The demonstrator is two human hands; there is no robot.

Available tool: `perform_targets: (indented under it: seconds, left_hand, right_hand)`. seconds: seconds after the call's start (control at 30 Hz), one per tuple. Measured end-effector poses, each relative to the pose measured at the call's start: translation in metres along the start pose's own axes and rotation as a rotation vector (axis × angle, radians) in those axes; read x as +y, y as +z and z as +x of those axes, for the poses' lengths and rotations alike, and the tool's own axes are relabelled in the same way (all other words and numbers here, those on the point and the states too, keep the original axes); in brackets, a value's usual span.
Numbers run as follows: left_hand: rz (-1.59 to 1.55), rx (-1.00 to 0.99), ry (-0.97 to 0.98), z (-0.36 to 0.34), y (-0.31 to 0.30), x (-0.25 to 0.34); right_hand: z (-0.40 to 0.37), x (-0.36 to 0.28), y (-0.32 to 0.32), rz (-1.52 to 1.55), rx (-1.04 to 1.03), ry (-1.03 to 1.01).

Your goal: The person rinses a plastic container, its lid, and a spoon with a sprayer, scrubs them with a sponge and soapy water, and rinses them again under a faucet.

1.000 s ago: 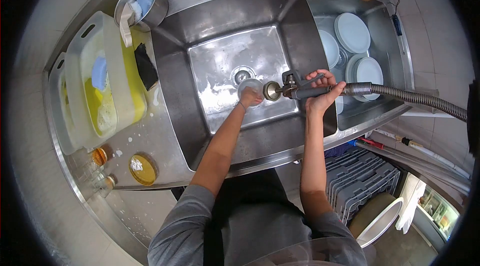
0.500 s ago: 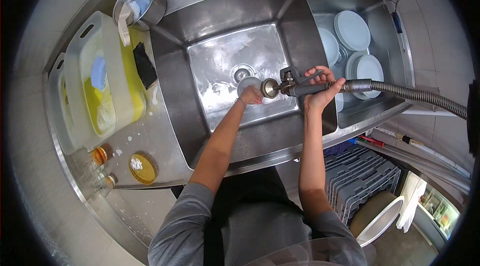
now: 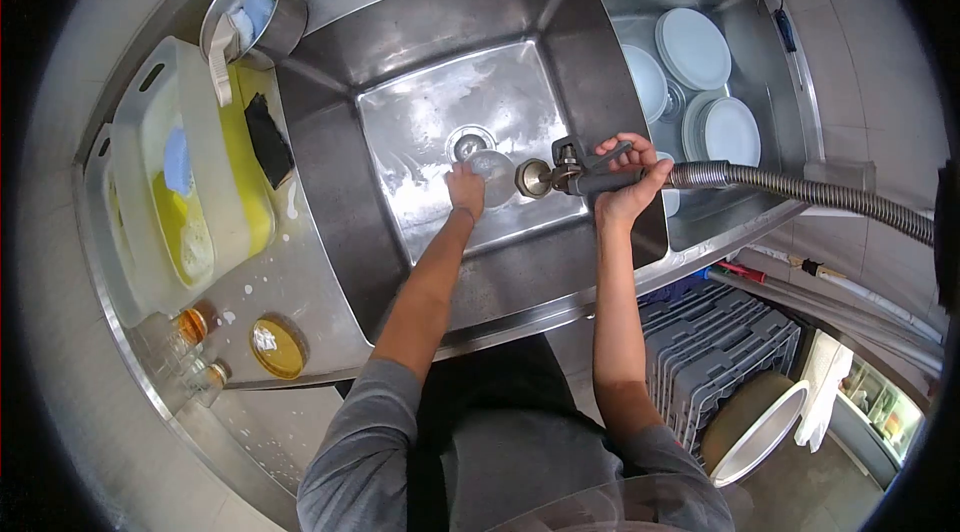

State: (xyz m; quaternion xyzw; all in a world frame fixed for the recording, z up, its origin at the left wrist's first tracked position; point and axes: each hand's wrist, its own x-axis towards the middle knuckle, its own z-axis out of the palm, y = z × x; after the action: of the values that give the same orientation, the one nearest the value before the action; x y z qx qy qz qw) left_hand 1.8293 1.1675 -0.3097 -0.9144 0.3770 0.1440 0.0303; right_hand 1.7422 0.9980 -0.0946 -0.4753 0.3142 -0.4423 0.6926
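Note:
My left hand [image 3: 465,189] reaches into the large steel sink [image 3: 430,112], fingers closed on the side of a round clear glass [image 3: 491,179]. The glass is beside the drain [image 3: 468,143], and the sink bottom under it looks wet. My right hand [image 3: 628,178] is wrapped round the grip of a pre-rinse spray gun [image 3: 580,175], fingers over its lever. The gun's brass head points left toward the glass. A ribbed metal hose [image 3: 810,189] runs from the grip to the right.
White plates [image 3: 694,50] lie stacked in the right basin [image 3: 765,62]. To the left stand a tub [image 3: 205,162] of yellow soapy liquid with a blue sponge [image 3: 177,160], a metal pot [image 3: 283,20], a black scouring pad [image 3: 268,140], a yellow dish [image 3: 277,349] and glass jars [image 3: 205,379].
My left hand has shifted left with the glass, whose round face now shows more fully. My right hand keeps its hold on the spray gun. The whole view has shifted slightly.

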Motion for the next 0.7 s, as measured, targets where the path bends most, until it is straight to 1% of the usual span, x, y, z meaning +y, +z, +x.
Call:
perform_targets:
  seconds: [0.03, 0.13, 0.23, 0.33, 0.43, 0.53, 0.63, 0.7]
  left_hand:
    - [0.005, 0.023, -0.017, 0.003, 0.000, 0.000]
    - [-0.363, -0.161, -0.224, 0.018, 0.006, 0.002]
    - [-0.467, 0.027, -0.282, 0.018, 0.017, 0.004]
    - [-0.439, -0.204, 0.122, 0.053, 0.165, -0.014]
    - [-0.756, -0.323, -0.119, 0.034, 0.051, -0.011]
    - [-1.288, -0.345, -0.670, 0.031, 0.031, -0.002]
    - [-1.214, -0.329, -0.644, 0.027, 0.019, -0.004]
    - [-1.251, -0.316, -0.644, 0.024, 0.015, -0.005]
  right_hand:
    - [0.000, 0.001, 0.000, -0.004, -0.001, 0.002]
    - [-0.001, 0.000, 0.005, 0.052, -0.006, -0.010]
    - [0.001, 0.004, 0.008, 0.078, -0.008, -0.004]
    - [0.000, 0.002, 0.015, 0.064, -0.008, -0.017]
    - [-0.002, 0.002, 0.015, 0.030, -0.001, 0.002]
    - [-0.003, 0.005, 0.013, -0.006, 0.003, 0.004]
    - [-0.003, 0.007, 0.012, -0.017, 0.010, -0.005]
    - [-0.002, 0.010, 0.011, -0.026, 0.013, -0.015]
